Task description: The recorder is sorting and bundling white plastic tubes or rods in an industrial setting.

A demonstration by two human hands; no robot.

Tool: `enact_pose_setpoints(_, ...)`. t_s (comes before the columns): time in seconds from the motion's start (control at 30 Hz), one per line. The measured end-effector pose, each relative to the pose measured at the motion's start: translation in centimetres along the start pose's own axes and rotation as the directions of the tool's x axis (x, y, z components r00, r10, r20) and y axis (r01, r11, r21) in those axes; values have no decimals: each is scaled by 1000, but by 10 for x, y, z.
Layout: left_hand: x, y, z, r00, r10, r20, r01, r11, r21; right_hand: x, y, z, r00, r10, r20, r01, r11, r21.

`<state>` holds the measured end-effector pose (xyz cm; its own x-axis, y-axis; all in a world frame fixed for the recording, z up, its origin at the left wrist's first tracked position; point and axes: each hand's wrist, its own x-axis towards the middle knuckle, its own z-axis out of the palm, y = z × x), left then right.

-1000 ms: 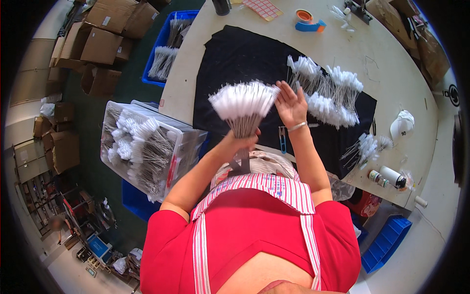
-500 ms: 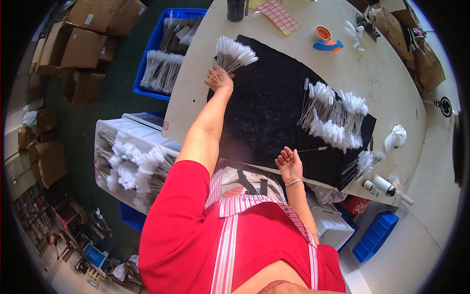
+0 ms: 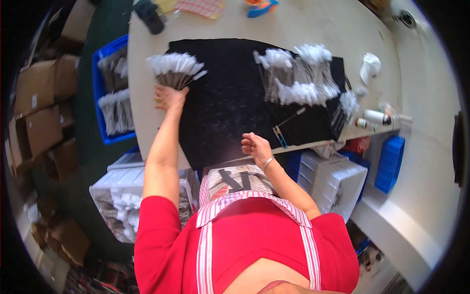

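Observation:
My left hand [image 3: 170, 97] is closed around the wire stems of a fanned bundle of white-tipped brushes [image 3: 175, 64] at the left edge of a black cloth [image 3: 220, 103]. One brush sticks out at the bundle's right side. Over the cloth's near edge, my right hand [image 3: 256, 147] has loosely bent fingers and nothing visible in it. Just to its right lies a pair of blue-handled snips [image 3: 280, 137], touching or close to a single brush [image 3: 294, 115]. Rows of similar brushes [image 3: 298, 73] lie on the cloth's right part.
Left of the pale table [image 3: 147, 54] stands a blue crate [image 3: 100, 112] of brushes, with a clear bin [image 3: 100, 196] of more nearer me. A dark cup [image 3: 151, 18], orange-and-blue tape dispenser [image 3: 262, 9], white cap [image 3: 370, 67] and white bottle [image 3: 376, 116] stand around the cloth.
The view has swung to the right. My left hand stays at the bundle's stems. The right hand's fingers have curled more, and the blue snips now show beside it.

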<state>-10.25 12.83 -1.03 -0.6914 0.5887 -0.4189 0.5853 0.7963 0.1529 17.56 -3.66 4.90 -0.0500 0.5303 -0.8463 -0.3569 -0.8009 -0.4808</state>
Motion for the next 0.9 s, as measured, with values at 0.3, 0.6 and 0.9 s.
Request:
enact_pose_setpoints(0.3,-40,11,-2,854,246,-459,-228,969,96,26,-83,-76,727,-685,-46,567,637,-522)
enact_pose_setpoints(0.6,-176,143,41,788,471,397,22,622,-782,100,-282,-204,259,-856,-447,365,515,-775)
enact_pose_setpoints(0.9,-254,350,106,574,347,742,339,724,-601,158,-375,-244,803,-510,-310,-210,245,-947)
